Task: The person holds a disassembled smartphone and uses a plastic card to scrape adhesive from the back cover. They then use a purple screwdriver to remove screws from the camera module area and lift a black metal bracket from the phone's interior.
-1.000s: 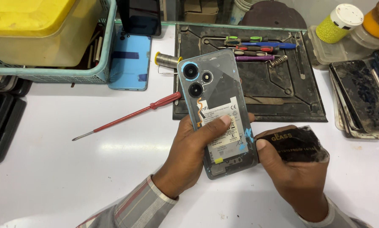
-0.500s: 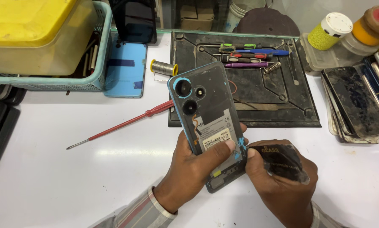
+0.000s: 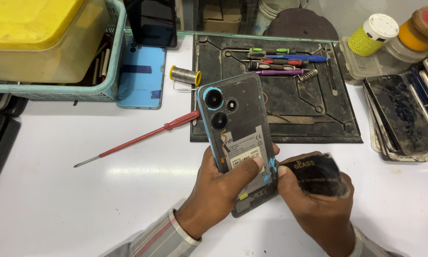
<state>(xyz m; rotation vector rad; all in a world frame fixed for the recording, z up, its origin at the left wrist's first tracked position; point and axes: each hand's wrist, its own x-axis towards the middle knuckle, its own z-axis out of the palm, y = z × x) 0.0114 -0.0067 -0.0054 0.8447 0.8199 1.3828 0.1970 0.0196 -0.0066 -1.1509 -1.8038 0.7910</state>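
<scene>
My left hand [image 3: 221,190] grips a smartphone [image 3: 237,128] with its back cover off, blue frame edge and two camera lenses showing, held upright above the white table. My thumb rests on a white label on its back. My right hand [image 3: 321,212] holds a small black packet [image 3: 316,173] with gold lettering, pressed against the phone's lower right edge.
A red-handled screwdriver [image 3: 142,138] lies on the white table [image 3: 56,200]. Behind is a black work mat [image 3: 299,104] with several tools and a solder spool [image 3: 184,75]. A blue back cover [image 3: 141,78], a teal basket [image 3: 113,71] and stacked phones [image 3: 399,114] surround it.
Both hands shifted a little with the phone, which now stands slightly more upright. The right hand's black packet stays at the phone's lower right edge.
</scene>
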